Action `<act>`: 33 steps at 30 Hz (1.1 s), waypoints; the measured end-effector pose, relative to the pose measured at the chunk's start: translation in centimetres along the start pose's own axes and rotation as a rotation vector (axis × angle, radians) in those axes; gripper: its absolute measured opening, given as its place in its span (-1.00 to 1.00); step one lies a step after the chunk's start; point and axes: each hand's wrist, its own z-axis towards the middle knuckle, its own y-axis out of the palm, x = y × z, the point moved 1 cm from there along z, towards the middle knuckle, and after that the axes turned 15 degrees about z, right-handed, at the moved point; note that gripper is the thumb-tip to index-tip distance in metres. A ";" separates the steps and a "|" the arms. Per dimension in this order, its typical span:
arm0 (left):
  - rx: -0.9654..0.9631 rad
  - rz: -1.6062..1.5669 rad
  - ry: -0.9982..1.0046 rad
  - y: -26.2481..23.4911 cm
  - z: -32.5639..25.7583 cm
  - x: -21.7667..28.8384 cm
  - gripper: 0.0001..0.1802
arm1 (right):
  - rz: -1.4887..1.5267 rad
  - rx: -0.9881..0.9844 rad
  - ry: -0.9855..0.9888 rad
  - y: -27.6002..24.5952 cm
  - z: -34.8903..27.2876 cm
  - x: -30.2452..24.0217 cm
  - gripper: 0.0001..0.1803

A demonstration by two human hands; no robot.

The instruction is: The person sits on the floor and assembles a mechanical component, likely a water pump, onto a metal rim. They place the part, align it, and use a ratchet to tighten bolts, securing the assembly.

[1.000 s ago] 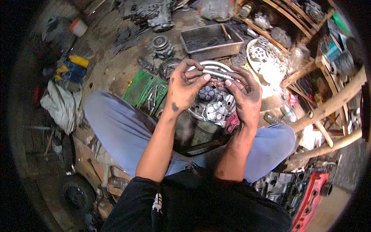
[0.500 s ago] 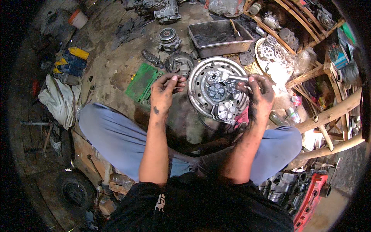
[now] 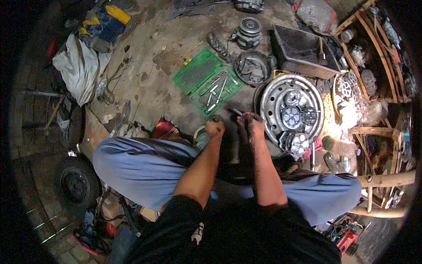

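Note:
My left hand (image 3: 214, 126) is closed, its fingers curled just below the near edge of an open green socket-set case (image 3: 198, 70); whatever they may hold is hidden. Beside it, my right hand (image 3: 253, 125) pinches a small metal cylinder (image 3: 238, 112), whose end points toward the case. Sockets and a ratchet handle (image 3: 223, 90) lie in the case's near half. Right of my right hand, a steel wheel rim (image 3: 269, 105) lies flat, bearing greasy metal parts. Among them are a round piece with several bores (image 3: 292, 116) and a similar one (image 3: 300, 144) at the near edge.
Beyond the rim are a round black part (image 3: 252, 68), a pulley unit (image 3: 249, 33) and a grey basin (image 3: 307, 68) with a brush (image 3: 322, 48). A wooden rack (image 3: 373, 130) stands at right. A red cloth (image 3: 166, 129) lies by my left knee; a tyre (image 3: 77, 182) is farther left.
Both hands have come down and closer together, away from above the rim to near the green case. The cylinder moved with my right hand. My view has turned, shifting the floor items rightward.

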 end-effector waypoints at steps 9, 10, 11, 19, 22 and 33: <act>0.313 -0.348 0.050 2.7 7.1 1.8 -0.52 | -0.043 0.101 0.232 0.2 0.4 1.3 -0.73; 0.313 -0.348 0.050 2.9 7.2 1.9 -0.53 | -0.035 0.102 0.242 0.1 1.0 1.6 -0.74; 0.319 -0.353 0.040 3.2 7.4 1.8 -0.55 | -0.034 0.095 0.257 0.3 1.6 2.0 -0.74; 0.285 -0.338 -0.251 -1.0 7.4 3.9 -0.72 | -0.052 0.128 0.277 4.5 6.1 5.2 -0.72; 0.438 -0.346 -0.200 -1.2 9.7 3.5 -0.56 | -0.075 0.162 0.241 5.7 9.4 6.1 -0.73; 0.349 -0.435 -0.063 -1.5 13.1 1.3 -0.68 | -1.228 0.148 -0.434 5.5 14.6 11.1 -0.64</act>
